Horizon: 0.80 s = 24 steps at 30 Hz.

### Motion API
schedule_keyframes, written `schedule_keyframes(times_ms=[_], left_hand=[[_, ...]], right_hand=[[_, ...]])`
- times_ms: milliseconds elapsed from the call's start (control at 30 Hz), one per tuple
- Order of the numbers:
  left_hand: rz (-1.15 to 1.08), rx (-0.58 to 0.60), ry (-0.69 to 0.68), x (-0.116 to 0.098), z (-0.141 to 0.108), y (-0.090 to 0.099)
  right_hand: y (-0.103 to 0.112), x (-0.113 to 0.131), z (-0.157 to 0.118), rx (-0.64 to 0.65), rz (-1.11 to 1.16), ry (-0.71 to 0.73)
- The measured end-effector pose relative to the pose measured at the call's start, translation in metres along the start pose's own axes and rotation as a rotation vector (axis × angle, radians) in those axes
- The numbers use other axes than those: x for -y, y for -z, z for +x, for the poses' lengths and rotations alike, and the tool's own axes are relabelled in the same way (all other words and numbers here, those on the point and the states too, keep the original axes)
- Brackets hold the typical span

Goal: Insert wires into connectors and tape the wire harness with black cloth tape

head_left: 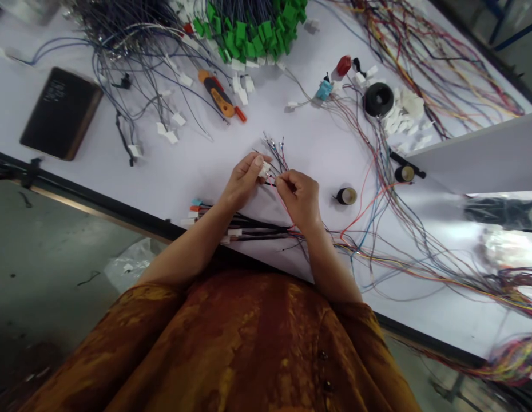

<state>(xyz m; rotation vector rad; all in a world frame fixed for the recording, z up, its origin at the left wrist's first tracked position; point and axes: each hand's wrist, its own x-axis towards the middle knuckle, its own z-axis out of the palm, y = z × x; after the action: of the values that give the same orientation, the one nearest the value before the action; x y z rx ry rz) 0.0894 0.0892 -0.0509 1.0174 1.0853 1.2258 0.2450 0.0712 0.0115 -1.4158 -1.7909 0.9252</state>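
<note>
My left hand [243, 181] grips a small white plastic wire connector [264, 169] between thumb and fingers, above the white work table [193, 171]. My right hand [297, 198] sits just to its right, with fingertips pinched on a thin red wire [271, 182] close to the connector. A small bunch of thin wires with bare metal terminals [274, 150] fans out beyond the connector. Below both hands lies a black wire bundle [253, 230] with coloured and white connectors at its left end. Part of the connector is hidden by my fingers.
An orange-and-black handled tool [217, 94] lies beyond my hands, near a green-tagged wire bundle [249, 28]. Rolls of black tape [346, 195] stand to the right among loose coloured wires [420, 246]. A dark flat pad [61, 113] lies at the left.
</note>
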Motion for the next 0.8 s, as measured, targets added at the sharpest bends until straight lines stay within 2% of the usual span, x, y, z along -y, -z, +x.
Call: schedule_keyframes(times_ms=[367, 500, 633, 700, 800], left_hand=[[0.058, 0.015, 0.022, -0.001, -0.001, -0.001], [0.146, -0.023, -0.035, -0.003, -0.004, -0.004], [0.274, -0.068, -0.162, -0.007, -0.009, -0.008], [0.29, -0.057, -0.196, -0.009, -0.01, -0.008], [0.28, -0.012, -0.173, -0.01, -0.01, -0.008]], right_hand=[[-0.009, -0.007, -0.004, -0.038, 0.08, -0.021], [-0.01, -0.009, -0.006, -0.033, 0.211, -0.156], [-0.008, -0.01, -0.007, -0.044, 0.395, -0.305], [-0.007, -0.009, -0.007, -0.029, 0.445, -0.339], [-0.008, -0.01, -0.007, -0.027, 0.458, -0.344]])
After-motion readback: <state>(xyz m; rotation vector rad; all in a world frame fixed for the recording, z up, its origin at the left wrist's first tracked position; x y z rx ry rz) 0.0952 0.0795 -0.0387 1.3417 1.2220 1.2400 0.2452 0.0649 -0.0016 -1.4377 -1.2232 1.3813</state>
